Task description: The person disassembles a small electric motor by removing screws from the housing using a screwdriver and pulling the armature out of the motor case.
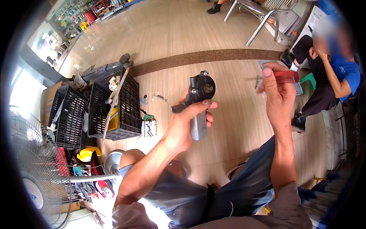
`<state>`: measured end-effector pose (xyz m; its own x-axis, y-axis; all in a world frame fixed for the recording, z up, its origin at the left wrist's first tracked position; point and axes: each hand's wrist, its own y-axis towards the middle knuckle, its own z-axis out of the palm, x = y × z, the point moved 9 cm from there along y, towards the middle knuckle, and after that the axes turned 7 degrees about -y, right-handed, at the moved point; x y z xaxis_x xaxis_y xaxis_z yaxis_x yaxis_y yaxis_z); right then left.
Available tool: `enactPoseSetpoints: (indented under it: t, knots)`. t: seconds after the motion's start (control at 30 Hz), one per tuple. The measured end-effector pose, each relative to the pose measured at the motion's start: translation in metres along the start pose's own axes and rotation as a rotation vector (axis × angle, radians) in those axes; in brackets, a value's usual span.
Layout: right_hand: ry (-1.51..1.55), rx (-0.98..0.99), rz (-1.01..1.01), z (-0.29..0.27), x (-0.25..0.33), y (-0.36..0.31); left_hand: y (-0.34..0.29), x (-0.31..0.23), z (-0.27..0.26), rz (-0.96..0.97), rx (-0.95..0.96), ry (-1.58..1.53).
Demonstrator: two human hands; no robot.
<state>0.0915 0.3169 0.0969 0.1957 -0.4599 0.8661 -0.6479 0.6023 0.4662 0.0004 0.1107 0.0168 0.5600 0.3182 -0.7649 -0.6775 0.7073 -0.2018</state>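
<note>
My left hand is wrapped round a small motor with a grey metal body and a black round housing on top. Silver screw heads or posts stand on the housing's rim, and its round face is turned up toward me. Over to the right, my right hand is raised and closed on a red-handled screwdriver. Its thin shaft points left and is blurred, with the tip hard to make out. The two hands are well apart, and the screwdriver does not touch the motor.
Two black plastic crates with parts stand on the left, and a wire-guarded fan is nearer. Small loose parts and a green circuit board lie beside the crates. A seated person in blue and a metal chair are at right.
</note>
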Motion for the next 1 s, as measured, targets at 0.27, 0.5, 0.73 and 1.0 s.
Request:
enactPoseSetpoints:
  t: [0.27,0.5,0.73,1.0]
  knots:
    - [-0.056,-0.134,-0.157,-0.015,0.015,-0.005,-0.005,-0.013,0.005,0.045,-0.018,0.206]
    - [0.185,-0.197,-0.188,-0.037,0.046,-0.012,-0.005,-0.007,0.007,0.042,-0.019,0.143]
    - [0.357,-0.226,-0.239,-0.038,0.043,-0.019,-0.004,0.013,0.004,-0.072,-0.046,-0.092]
    - [0.358,-0.179,-0.296,-0.027,0.045,-0.029,-0.002,0.011,0.009,-0.025,-0.033,0.001]
